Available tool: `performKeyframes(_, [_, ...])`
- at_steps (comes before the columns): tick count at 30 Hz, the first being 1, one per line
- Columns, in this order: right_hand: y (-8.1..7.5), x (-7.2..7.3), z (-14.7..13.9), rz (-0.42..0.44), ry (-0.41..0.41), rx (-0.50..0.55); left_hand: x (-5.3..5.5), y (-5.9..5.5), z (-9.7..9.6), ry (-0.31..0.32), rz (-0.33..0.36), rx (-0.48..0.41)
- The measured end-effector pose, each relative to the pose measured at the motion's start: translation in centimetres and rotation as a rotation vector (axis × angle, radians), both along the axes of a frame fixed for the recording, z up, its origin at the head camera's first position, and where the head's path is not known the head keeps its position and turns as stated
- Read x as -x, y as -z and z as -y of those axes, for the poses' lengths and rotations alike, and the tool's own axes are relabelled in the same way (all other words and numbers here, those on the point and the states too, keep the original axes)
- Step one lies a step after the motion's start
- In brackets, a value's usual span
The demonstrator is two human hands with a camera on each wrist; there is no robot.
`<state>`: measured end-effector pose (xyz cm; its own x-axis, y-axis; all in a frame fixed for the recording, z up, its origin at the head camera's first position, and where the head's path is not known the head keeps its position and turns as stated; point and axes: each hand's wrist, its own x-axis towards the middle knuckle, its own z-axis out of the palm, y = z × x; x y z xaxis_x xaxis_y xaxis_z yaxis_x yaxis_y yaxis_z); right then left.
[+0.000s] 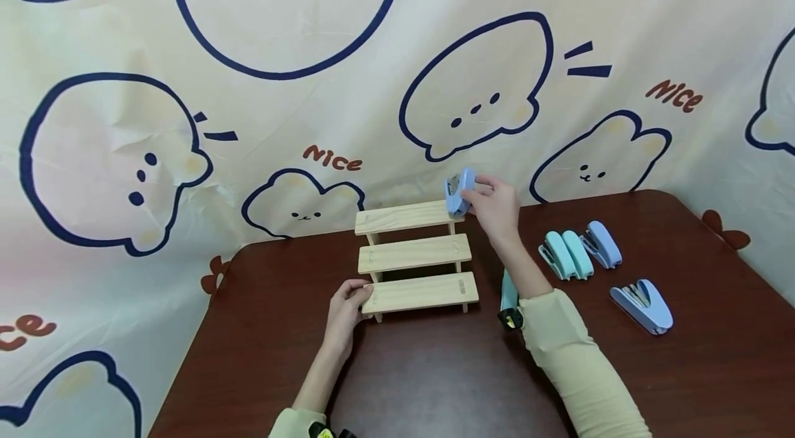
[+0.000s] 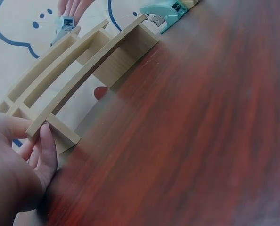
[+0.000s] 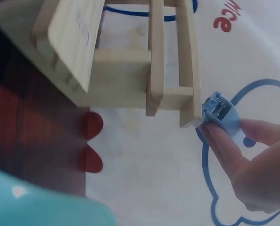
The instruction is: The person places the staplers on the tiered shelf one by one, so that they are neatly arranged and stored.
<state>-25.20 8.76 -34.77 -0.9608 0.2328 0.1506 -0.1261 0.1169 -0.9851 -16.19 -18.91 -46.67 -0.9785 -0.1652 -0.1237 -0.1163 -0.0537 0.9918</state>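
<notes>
A three-tier wooden shelf (image 1: 415, 254) stands on the table. My left hand (image 1: 345, 314) pinches the left end of its lowest step (image 2: 83, 77) between thumb and fingers. At the right end of the top step, my right hand (image 1: 497, 209) holds a light blue stapler (image 1: 459, 191) tilted upright. Thumb and fingers grip it from the side, as the right wrist view shows, with the stapler's end (image 3: 220, 109) right at the step's edge. A teal stapler (image 1: 509, 292) lies right of the shelf, partly hidden by my right forearm.
Two teal staplers (image 1: 566, 255) lie side by side on the right of the dark brown table (image 1: 447, 383), with a blue stapler (image 1: 601, 245) against them. Another blue stapler (image 1: 643, 307) lies nearer me. A cartoon-printed curtain (image 1: 310, 114) hangs close behind the shelf.
</notes>
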Motion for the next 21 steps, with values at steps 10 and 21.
performKeyframes(10, [-1.0,0.7,1.2,-0.071,-0.033,-0.386,0.1,0.4,0.0,-0.012,0.004,-0.003])
performKeyframes(21, [-1.9,1.2,2.2,-0.043,-0.082,-0.571,0.1,0.1,0.0,-0.010,-0.002,-0.008])
